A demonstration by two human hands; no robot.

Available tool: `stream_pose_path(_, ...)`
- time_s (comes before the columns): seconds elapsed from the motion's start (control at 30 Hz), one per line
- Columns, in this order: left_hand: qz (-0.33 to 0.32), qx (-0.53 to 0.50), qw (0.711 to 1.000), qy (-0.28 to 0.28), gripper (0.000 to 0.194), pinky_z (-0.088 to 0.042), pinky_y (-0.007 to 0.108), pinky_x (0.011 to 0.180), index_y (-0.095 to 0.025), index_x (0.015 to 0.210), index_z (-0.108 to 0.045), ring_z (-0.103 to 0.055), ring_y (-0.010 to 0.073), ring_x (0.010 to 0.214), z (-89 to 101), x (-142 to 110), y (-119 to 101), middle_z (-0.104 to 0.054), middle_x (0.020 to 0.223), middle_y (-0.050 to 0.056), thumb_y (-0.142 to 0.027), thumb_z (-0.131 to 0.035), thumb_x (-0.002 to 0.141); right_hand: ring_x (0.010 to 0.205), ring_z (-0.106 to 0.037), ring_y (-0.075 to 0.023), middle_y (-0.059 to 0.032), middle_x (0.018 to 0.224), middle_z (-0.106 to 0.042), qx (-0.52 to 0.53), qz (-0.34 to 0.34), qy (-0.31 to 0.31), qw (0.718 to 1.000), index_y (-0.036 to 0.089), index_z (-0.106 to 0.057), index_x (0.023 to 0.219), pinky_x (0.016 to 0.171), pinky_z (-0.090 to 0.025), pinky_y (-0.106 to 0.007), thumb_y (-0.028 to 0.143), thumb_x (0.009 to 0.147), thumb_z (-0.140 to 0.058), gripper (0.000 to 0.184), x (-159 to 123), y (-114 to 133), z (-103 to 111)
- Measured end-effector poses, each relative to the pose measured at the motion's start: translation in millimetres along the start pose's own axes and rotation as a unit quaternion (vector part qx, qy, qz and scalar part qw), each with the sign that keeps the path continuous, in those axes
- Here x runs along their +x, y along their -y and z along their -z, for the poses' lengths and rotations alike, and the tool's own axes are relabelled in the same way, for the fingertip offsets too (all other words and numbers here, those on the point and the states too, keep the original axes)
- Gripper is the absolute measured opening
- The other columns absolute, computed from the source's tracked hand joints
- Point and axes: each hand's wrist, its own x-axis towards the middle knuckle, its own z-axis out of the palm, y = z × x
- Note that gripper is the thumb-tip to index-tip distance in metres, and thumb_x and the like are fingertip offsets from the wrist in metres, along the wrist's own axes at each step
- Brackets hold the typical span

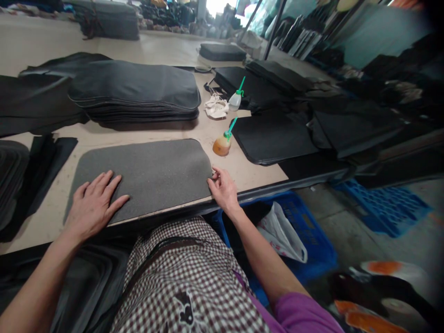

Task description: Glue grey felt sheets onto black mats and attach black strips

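A grey rounded panel (156, 171) lies flat on the table near its front edge. My left hand (95, 201) rests palm down on the panel's left part, fingers spread. At the panel's right edge is my right hand (224, 187), its thumb and fingers curled together there; whether they pinch the rim or something small is hidden. Just beyond that hand stands a squeeze bottle (222, 145) of amber liquid with a green nozzle. Farther back is a second, paler squeeze bottle (235, 101) beside a crumpled white cloth (217, 107).
A thick stack of black panels (138, 90) stands behind the grey one. More dark pieces (277, 134) lie to the right, and dark strips (48, 162) to the left. Below the table's right edge sits a blue crate (312, 240) with a plastic bag (284, 231).
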Motion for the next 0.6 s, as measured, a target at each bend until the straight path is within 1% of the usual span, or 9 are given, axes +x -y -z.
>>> stream_pose_path(0.13,-0.001,0.000,1.000,-0.001,0.076,-0.021,0.055,0.127,-0.022,0.164,-0.033,-0.026,0.0327,0.159,-0.6,0.0,0.7,-0.028,0.173,0.012,-0.064,-0.026,0.102,0.068,-0.056,-0.0150,-0.0042,0.101,-0.063,-0.002,0.001,0.003,1.000,0.021,-0.058,0.134,0.074,-0.053,-0.033,0.025,0.094,-0.061,0.041,-0.2,0.9,0.1)
stream_pose_path(0.3,-0.001,-0.005,1.000,-0.003,0.075,-0.020,0.056,0.127,-0.024,0.166,-0.030,-0.025,0.0326,0.160,-1.9,0.8,1.4,-0.027,0.174,0.011,-0.064,-0.028,0.102,0.070,-0.056,-0.0157,-0.0042,0.100,-0.062,-0.009,0.005,0.002,1.000,0.021,-0.058,0.133,0.073,-0.053,-0.033,0.024,0.094,-0.060,0.040,-0.4,2.1,0.5)
stream_pose_path(0.5,-0.006,-0.002,1.000,0.001,0.076,-0.021,0.057,0.127,-0.021,0.165,-0.033,-0.025,0.0335,0.160,-1.5,0.3,2.3,-0.027,0.174,0.012,-0.064,-0.026,0.102,0.079,-0.060,-0.0184,-0.0048,0.099,-0.062,-0.011,0.014,0.001,1.000,0.020,-0.059,0.132,0.076,-0.053,-0.034,0.024,0.094,-0.060,0.039,-0.6,2.2,0.1)
stream_pose_path(0.6,-0.006,-0.002,1.000,0.001,0.077,-0.021,0.057,0.127,-0.020,0.164,-0.033,-0.025,0.0337,0.160,-0.4,-0.2,1.5,-0.026,0.174,0.012,-0.064,-0.025,0.102,0.080,-0.061,-0.0187,-0.0048,0.099,-0.062,-0.013,0.013,0.003,1.000,0.020,-0.059,0.133,0.076,-0.053,-0.033,0.024,0.094,-0.060,0.039,-0.7,2.4,0.1)
